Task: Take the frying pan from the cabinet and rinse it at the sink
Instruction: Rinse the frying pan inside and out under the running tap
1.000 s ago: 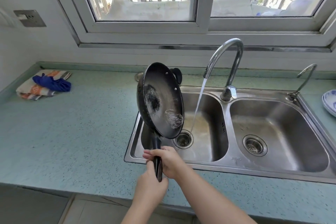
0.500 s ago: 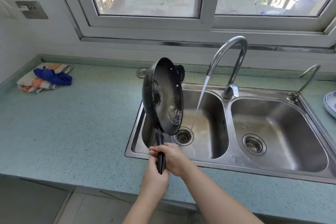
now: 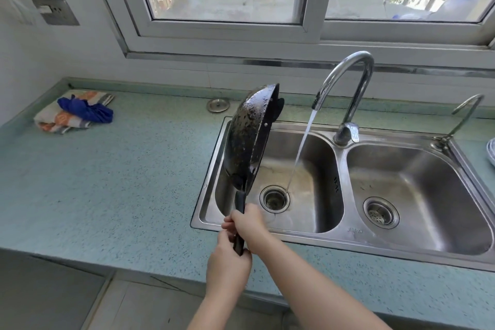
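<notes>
A black frying pan (image 3: 249,139) stands almost upright over the left edge of the left basin, its wet underside facing me and its inside turned away to the right. Both hands hold its black handle: my right hand (image 3: 247,224) grips higher up, my left hand (image 3: 227,262) wraps the handle's end. Water runs from the curved tap (image 3: 348,80) in a thin stream (image 3: 300,147) that falls to the drain (image 3: 274,199), just right of the pan and not touching it. The steel double sink (image 3: 340,238) fills the counter's right half.
A folded cloth with a blue rag (image 3: 77,112) lies at the counter's back left. A round metal sink plug (image 3: 218,104) rests behind the sink. A second small tap (image 3: 466,115) and a plate edge (image 3: 491,150) are at the far right. A wall socket (image 3: 55,12) is upper left.
The pan has been rotated about its handle, from showing its inside to me to showing its underside edge-on. Both hands kept their grip; the water keeps running.
</notes>
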A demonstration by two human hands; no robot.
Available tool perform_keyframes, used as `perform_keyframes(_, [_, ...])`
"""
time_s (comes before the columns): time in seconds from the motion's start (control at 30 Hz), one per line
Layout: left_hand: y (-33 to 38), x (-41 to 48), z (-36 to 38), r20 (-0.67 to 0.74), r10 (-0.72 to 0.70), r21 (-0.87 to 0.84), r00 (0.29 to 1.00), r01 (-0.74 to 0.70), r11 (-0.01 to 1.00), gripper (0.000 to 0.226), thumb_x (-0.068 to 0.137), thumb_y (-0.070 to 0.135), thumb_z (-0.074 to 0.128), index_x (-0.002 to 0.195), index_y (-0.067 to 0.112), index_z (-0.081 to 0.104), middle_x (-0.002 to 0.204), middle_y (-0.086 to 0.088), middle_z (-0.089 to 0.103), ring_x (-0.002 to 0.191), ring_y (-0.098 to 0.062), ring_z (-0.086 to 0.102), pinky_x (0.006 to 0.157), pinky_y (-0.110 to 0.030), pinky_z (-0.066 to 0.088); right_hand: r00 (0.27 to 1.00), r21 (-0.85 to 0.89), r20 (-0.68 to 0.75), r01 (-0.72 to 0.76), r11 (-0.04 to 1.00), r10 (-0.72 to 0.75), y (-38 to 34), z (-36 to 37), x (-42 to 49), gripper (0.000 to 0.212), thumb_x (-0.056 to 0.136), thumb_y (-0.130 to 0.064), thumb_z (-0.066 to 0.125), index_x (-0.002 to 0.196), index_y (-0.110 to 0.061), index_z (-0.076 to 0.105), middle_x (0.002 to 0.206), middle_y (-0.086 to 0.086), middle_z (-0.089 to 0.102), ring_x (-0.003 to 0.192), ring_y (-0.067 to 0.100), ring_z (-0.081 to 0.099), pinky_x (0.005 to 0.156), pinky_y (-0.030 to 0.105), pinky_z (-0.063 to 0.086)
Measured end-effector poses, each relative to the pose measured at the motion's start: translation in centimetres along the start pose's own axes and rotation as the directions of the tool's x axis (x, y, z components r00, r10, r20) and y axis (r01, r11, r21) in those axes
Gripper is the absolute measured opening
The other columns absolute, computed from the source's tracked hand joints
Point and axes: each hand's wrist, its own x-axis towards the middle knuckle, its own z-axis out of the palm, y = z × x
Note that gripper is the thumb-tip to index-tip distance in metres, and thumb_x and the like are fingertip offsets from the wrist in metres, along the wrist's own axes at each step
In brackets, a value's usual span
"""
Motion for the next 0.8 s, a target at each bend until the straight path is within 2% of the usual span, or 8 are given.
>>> perform_keyframes(0.1, [-0.2, 0.0, -0.6, 0.207, -0.137, -0.384, 0.969, 0.209, 0.899, 0.015, 0.08, -0.003, 0.053, 0.087, 0.008, 0.047, 0.058, -0.006, 0.052, 0.035, -0.017, 0.047, 0.04, -0.023, 0.04, 0.999, 0.029, -0.015, 0.037, 0.999, -0.036, 0.1, 0.0, 0.0, 0.01, 0.084, 0.004, 0.037, 0.082, 0.0, 0.046, 0.062, 0.009, 0.055, 0.048, 0.015, 0.056, 0.054, 0.027, 0.051])
perform_keyframes(0.17, [-0.5, -0.2, -0.9, 0.355, -0.164, -0.508, 0.921, 0.337, 0.793, 0.017, 0.081, -0.006, 0.049, 0.08, 0.011, 0.046, 0.051, -0.001, 0.046, 0.031, -0.011, 0.037, 0.034, -0.014, 0.028, 0.998, 0.045, -0.013, 0.061, 0.997, -0.061, 0.3, -0.1, 0.0, 0.017, 0.085, 0.005, 0.038, 0.071, -0.005, 0.04, 0.062, 0.009, 0.055, 0.053, 0.017, 0.057, 0.065, 0.033, 0.055])
perform_keyframes(0.23, [-0.7, -0.3, -1.1, 0.399, -0.147, -0.541, 0.905, 0.362, 0.759, 0.019, 0.083, -0.004, 0.049, 0.076, 0.013, 0.045, 0.048, 0.002, 0.043, 0.03, -0.008, 0.03, 0.033, -0.012, 0.021, 0.997, 0.075, 0.007, 0.075, 0.994, -0.076, 0.4, -0.2, 0.0, 0.02, 0.086, 0.005, 0.039, 0.07, -0.007, 0.039, 0.064, 0.009, 0.056, 0.053, 0.017, 0.058, 0.065, 0.031, 0.055])
perform_keyframes(0.33, [-0.8, -0.3, -1.0, 0.307, -0.141, -0.529, 0.941, 0.292, 0.796, 0.021, 0.082, -0.007, 0.047, 0.072, 0.011, 0.045, 0.044, 0.002, 0.04, 0.029, -0.008, 0.024, 0.034, -0.01, 0.016, 0.995, 0.127, 0.053, 0.081, 0.989, -0.088, 0.3, -0.2, 0.0, 0.012, 0.087, 0.004, 0.039, 0.081, -0.004, 0.043, 0.067, 0.008, 0.056, 0.045, 0.01, 0.059, 0.054, 0.023, 0.054])
perform_keyframes(0.43, [-0.8, -0.2, -1.1, 0.239, -0.118, -0.491, 0.964, 0.225, 0.842, 0.019, 0.079, -0.008, 0.047, 0.072, 0.01, 0.049, 0.043, 0.002, 0.037, 0.028, -0.007, 0.022, 0.034, -0.011, 0.016, 0.989, 0.146, 0.115, 0.073, 0.987, -0.09, 0.3, -0.4, 0.1, 0.013, 0.088, 0.003, 0.042, 0.079, -0.003, 0.048, 0.062, 0.006, 0.06, 0.048, 0.01, 0.062, 0.062, 0.026, 0.055])
perform_keyframes(0.53, [-0.7, -0.2, -1.1, 0.176, -0.093, -0.463, 0.98, 0.166, 0.871, 0.009, 0.065, 0.006, 0.056, 0.072, 0.01, 0.052, 0.04, 0.004, 0.036, 0.029, -0.009, 0.024, 0.035, -0.014, 0.019, 0.977, 0.189, 0.168, 0.096, 0.977, -0.129, 0.2, -0.7, -0.3, 0.015, 0.091, 0.001, 0.043, 0.078, -0.006, 0.047, 0.07, 0.007, 0.062, 0.054, 0.009, 0.065, 0.061, 0.024, 0.054])
perform_keyframes(0.63, [-1.1, -0.1, -1.2, 0.091, -0.073, -0.379, 0.993, 0.103, 0.92, 0.021, 0.052, 0.016, 0.054, 0.073, 0.011, 0.055, 0.039, 0.007, 0.038, 0.034, -0.014, 0.029, 0.042, -0.024, 0.024, 0.966, 0.188, 0.21, 0.114, 0.975, -0.154, 0.3, -1.0, -0.8, 0.019, 0.093, -0.001, 0.042, 0.076, -0.008, 0.049, 0.075, 0.008, 0.063, 0.061, 0.01, 0.066, 0.067, 0.025, 0.053])
perform_keyframes(0.8, [-1.6, -0.3, -1.2, 0.043, -0.035, -0.281, 0.998, 0.046, 0.958, 0.017, 0.072, 0.003, 0.063, 0.071, 0.017, 0.055, 0.049, 0.002, 0.045, 0.04, -0.014, 0.036, 0.042, -0.023, 0.028, 0.951, 0.177, 0.255, 0.134, 0.975, -0.177, 0.4, -1.1, -0.9, 0.022, 0.095, -0.005, 0.042, 0.076, -0.009, 0.052, 0.078, 0.007, 0.064, 0.068, 0.01, 0.067, 0.072, 0.025, 0.05])
